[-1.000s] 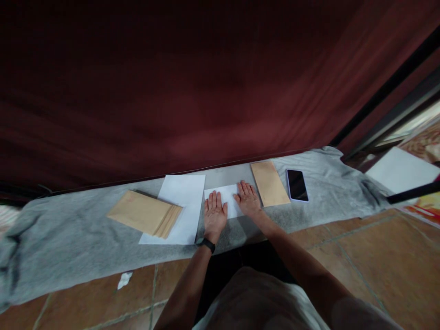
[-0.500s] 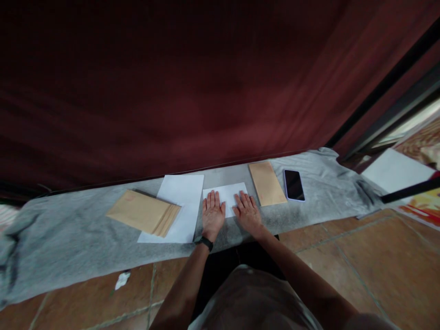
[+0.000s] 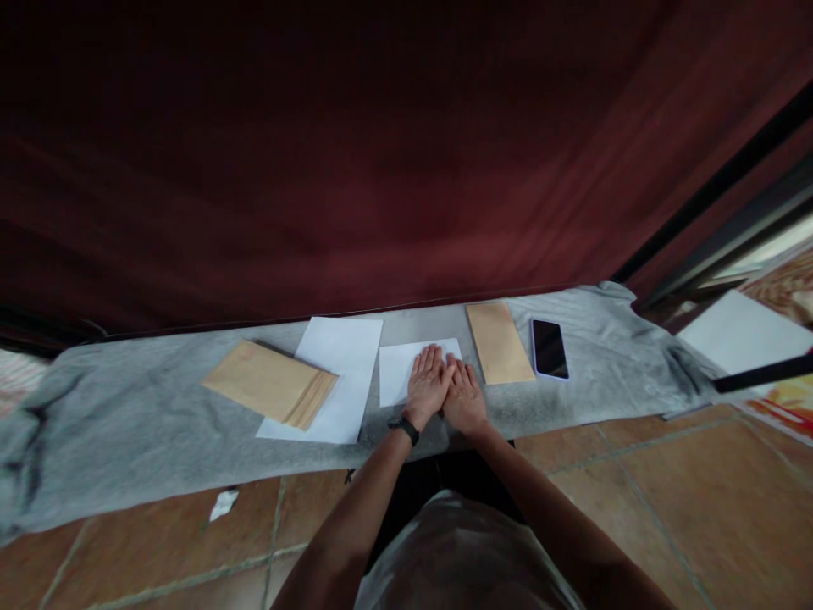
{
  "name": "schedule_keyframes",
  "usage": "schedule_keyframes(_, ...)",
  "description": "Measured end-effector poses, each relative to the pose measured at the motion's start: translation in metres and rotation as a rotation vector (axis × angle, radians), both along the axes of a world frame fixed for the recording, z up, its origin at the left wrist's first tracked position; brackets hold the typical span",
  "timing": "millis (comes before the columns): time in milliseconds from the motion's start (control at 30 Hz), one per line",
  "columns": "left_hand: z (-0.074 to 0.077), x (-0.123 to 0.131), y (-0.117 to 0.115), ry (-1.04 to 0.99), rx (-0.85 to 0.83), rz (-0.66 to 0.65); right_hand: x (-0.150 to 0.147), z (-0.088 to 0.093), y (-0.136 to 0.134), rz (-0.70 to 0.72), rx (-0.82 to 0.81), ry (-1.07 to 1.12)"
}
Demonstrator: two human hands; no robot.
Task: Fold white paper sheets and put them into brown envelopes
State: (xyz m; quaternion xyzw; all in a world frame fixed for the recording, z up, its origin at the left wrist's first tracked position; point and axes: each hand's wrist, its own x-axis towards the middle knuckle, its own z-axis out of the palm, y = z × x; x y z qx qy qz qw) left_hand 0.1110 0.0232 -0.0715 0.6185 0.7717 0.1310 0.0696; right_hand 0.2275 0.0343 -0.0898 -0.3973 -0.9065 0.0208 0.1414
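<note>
A folded white paper [image 3: 397,373] lies on a grey cloth [image 3: 127,440] spread over the floor. My left hand [image 3: 428,383] and my right hand [image 3: 466,396] rest flat on its right half, side by side and touching, fingers stretched out. A black band circles my left wrist. Left of the folded paper lies a larger white sheet [image 3: 336,364] with a stack of brown envelopes [image 3: 270,383] partly on it. A single brown envelope [image 3: 499,342] lies just right of my hands.
A black phone [image 3: 549,348] lies on the cloth right of the single envelope. A dark red curtain [image 3: 381,169] hangs behind the cloth. A white board [image 3: 743,330] sits at far right. Tiled floor [image 3: 666,491] runs in front, with a scrap of white paper [image 3: 223,503].
My left hand slid right across the folded paper until it met my right hand. The right hand shifted slightly toward me.
</note>
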Motion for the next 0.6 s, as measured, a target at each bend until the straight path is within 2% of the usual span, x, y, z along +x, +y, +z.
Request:
schedule_keyframes(267,-0.006,-0.041,-0.02,0.108,0.023,0.097,-0.004,-0.001,0.001,-0.052,0.018,0.067)
schedule_keyframes(600,-0.008,-0.06,-0.046,0.172,0.044,0.2,-0.002,0.001,-0.001,-0.051,0.025,0.066)
